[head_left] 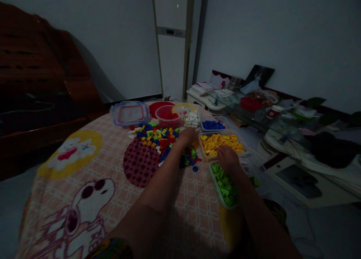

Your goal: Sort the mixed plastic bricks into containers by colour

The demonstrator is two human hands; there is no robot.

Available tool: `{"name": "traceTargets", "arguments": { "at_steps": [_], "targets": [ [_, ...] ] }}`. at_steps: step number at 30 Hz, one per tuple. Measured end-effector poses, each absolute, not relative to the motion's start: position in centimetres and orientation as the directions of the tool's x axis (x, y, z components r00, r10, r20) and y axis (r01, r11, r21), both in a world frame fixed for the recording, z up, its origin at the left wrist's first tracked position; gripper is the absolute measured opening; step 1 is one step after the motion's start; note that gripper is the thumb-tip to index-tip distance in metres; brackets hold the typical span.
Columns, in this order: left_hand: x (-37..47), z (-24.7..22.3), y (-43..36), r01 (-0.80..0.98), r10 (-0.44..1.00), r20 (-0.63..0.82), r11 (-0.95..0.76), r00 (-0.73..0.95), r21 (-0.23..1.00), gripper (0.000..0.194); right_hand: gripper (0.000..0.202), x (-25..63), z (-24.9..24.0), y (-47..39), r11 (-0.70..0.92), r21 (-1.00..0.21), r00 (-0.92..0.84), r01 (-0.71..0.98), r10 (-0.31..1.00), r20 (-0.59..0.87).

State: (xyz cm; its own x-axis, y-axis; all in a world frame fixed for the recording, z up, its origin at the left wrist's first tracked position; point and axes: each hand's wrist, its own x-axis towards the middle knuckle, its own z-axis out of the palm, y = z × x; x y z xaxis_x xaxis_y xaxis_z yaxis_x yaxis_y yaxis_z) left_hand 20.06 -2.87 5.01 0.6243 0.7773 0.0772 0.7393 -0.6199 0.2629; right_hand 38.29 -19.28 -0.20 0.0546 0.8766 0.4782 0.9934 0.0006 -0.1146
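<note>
My left hand [187, 137] reaches over the right side of a loose pile of mixed toy building bricks [152, 135]. Its fingers bend down and look closed, but dim light hides what they hold. My right hand [227, 158] is at the near edge of a clear box of yellow bricks [221, 141], its bent fingers among or just above them. Whether a brick is between those fingers is not visible. Beneath that wrist stands a box of green bricks [222, 182]. Blue bricks [213, 125] fill a box behind the yellow one, and white bricks [191, 119] lie beyond my left hand.
A round tub with red bricks [168, 116] and a blue-rimmed clear lid or box [132, 113] stand at the back of the cloth-covered table [113, 214]. At right is a cluttered glass-topped stand [248, 118]; a wooden bench [42, 63] is at left.
</note>
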Motion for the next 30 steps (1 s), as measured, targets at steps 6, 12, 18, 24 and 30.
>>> {"name": "traceTargets", "arguments": {
  "at_steps": [6,12,18,24,30],
  "targets": [
    [21.4,4.3,-4.0,0.757,0.770,-0.033,-0.618,0.637,0.212,0.030,0.027,38.4,-0.8,-19.5,0.030,-0.133,0.046,0.991,0.848,0.528],
    [19.5,5.4,-3.3,0.755,0.835,0.133,-0.542,0.534,0.368,0.031,0.027,38.1,0.2,-19.5,0.017,-0.143,0.052,0.990,0.885,0.463],
    [20.7,4.8,-3.4,0.485,0.783,0.249,-0.566,0.570,0.667,0.024,0.028,37.1,2.6,-19.7,-0.102,-0.138,0.133,0.985,0.961,0.243],
    [20.9,4.7,-3.2,0.198,0.695,0.322,-0.557,0.643,0.807,0.038,0.031,36.5,3.3,-19.9,-0.140,-0.138,0.163,0.981,0.970,0.182],
    [17.3,6.1,-2.0,0.625,0.782,0.200,-0.600,0.591,0.499,0.035,0.031,36.9,2.5,-19.8,-0.127,-0.132,0.155,0.983,0.962,0.223]
  ]
}}
